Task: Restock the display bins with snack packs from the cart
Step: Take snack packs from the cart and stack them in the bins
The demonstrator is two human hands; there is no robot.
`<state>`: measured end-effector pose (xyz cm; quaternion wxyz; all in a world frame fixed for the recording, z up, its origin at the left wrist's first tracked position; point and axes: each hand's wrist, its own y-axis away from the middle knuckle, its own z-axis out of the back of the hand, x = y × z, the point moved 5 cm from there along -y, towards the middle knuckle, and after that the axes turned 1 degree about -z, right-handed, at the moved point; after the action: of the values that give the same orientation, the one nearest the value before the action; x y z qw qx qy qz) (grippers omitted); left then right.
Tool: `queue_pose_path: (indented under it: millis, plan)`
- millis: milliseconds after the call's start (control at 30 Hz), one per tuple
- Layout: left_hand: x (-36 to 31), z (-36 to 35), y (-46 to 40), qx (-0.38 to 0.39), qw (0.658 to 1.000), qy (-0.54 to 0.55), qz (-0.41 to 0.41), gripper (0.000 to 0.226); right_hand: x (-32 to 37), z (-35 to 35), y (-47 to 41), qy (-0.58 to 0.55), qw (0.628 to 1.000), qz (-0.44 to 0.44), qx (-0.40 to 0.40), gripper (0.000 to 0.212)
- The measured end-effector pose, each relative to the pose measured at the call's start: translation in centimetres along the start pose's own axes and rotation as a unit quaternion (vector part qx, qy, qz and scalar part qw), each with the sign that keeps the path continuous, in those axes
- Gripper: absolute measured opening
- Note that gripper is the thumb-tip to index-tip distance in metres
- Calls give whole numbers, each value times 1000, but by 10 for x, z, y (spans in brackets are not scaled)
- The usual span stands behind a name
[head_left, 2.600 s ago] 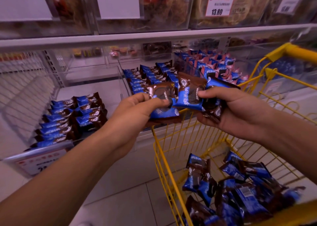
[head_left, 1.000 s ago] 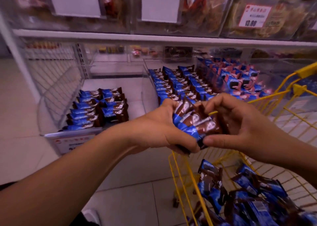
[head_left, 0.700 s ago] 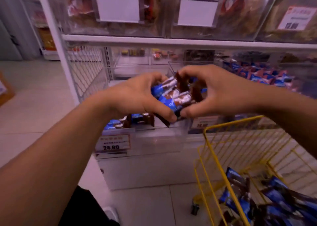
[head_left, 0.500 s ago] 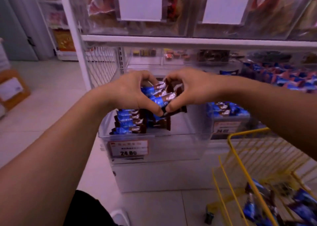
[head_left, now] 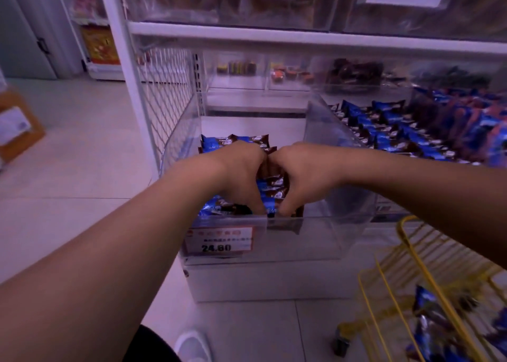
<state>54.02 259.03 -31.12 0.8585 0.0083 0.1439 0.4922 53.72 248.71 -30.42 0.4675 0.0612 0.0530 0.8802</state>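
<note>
A stack of blue-and-brown snack packs (head_left: 273, 188) is gripped between my left hand (head_left: 241, 175) and my right hand (head_left: 300, 176), fingers curled round its two sides. Both hands reach down inside the clear display bin (head_left: 315, 241), near its front wall. More packs (head_left: 233, 141) lie in rows in the bin, behind and left of my hands. The yellow wire cart (head_left: 411, 276) stands at the lower right with several loose packs (head_left: 433, 323) in it.
A price tag (head_left: 219, 242) reading 24.80 hangs on the bin's front. The neighbouring bin (head_left: 397, 131) to the right holds rows of the same packs. A white shelf post (head_left: 123, 68) and wire mesh panel (head_left: 164, 92) stand to the left. Tiled floor (head_left: 71, 169) spreads beyond.
Both hands have carried the stack from above the cart leftward and lowered it into the left bin. My view has swung left and moved closer to the bin.
</note>
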Motion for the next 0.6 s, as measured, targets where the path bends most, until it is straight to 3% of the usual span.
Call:
queue_pose_path:
  millis: [167,267,400,467,533,600]
  plan:
    - [1,-5,-1,-20,1000,-20,-8,72,2,-4,6,74,995,4,-71,51]
    - [3,-5,-1,-13,998,-54,9,64,8,-2,8,78,993,23,-82,44]
    - [6,0,2,12,997,-69,20,61,16,-4,10,136,989,29,-44,42]
    - [6,6,6,21,997,-75,20,62,15,-4,17,197,980,14,-6,56]
    - [1,19,11,-11,997,-71,18,62,16,11,38,211,977,3,-18,67]
    - [-11,37,18,-112,993,-43,-9,42,16,36,72,159,980,12,-120,67]
